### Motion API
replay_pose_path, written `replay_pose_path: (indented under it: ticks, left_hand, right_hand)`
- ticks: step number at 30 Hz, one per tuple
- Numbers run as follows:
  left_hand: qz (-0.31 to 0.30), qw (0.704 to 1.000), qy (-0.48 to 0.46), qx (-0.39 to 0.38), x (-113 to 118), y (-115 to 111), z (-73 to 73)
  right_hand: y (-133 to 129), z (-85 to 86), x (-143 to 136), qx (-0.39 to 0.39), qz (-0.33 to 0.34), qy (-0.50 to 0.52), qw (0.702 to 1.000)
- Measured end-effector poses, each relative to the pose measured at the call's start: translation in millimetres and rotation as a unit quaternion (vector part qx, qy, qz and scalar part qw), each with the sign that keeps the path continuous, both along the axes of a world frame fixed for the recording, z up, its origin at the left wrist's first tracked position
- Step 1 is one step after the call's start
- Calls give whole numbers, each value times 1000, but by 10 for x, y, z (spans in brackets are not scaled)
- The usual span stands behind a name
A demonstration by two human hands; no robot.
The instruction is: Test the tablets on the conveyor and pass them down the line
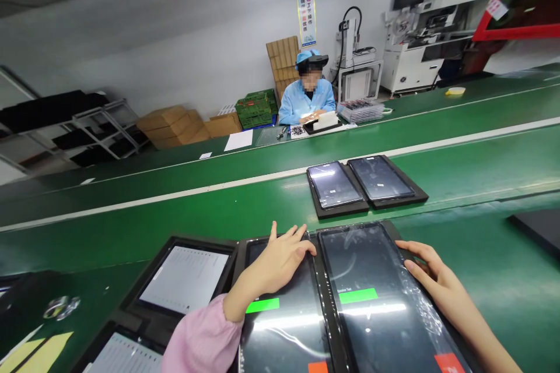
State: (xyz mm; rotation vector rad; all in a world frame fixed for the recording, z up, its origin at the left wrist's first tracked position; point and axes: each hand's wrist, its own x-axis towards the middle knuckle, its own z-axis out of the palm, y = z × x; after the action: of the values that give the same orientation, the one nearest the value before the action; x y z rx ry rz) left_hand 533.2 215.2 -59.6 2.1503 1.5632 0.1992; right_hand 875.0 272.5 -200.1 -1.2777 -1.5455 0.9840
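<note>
My left hand (280, 259), below a pink sleeve, lies palm down with its fingers spread over the top right part of a tablet (293, 315) in a black tray. That screen shows a green bar and an orange block. Beside it lies a second tablet (371, 268) with the words "Speaker Test", a green bar and a red block; clear film wrinkles along its right side. My right hand (431, 271) touches this one's upper right edge, finger and thumb apart. Left of both, two tablets with light screens (184, 277) sit in black trays, the nearer one partly cut off.
Two more tablets (335, 183) on black trays lie on the green conveyor belt (210, 210). A co-worker (306, 96) in blue sits across the line. A black tray (538, 230) is at right; yellow paper (39, 352) and a tape roll (61, 307) lie at left.
</note>
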Motion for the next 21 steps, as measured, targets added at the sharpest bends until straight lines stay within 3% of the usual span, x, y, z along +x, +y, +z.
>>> replay_pose_path:
  ticks: [8,11,16,19,21]
  left_hand:
    - [2,998,56,0,112,41,37]
    - [-4,999,48,-26,48,56,55]
    - [-24,998,30,-53,-188,-56,75]
    - [-51,994,66,-65,-211,-124,90]
    - [-54,992,91,-70,-176,-129,94]
  right_hand:
    - [53,98,55,1,38,-18,999]
    - [30,150,34,6,40,-21,999]
    - [-137,272,20,144,-28,-48,988]
    - [-210,354,69,258,75,-103,958]
    - [-218,392,97,293,152,-126,936]
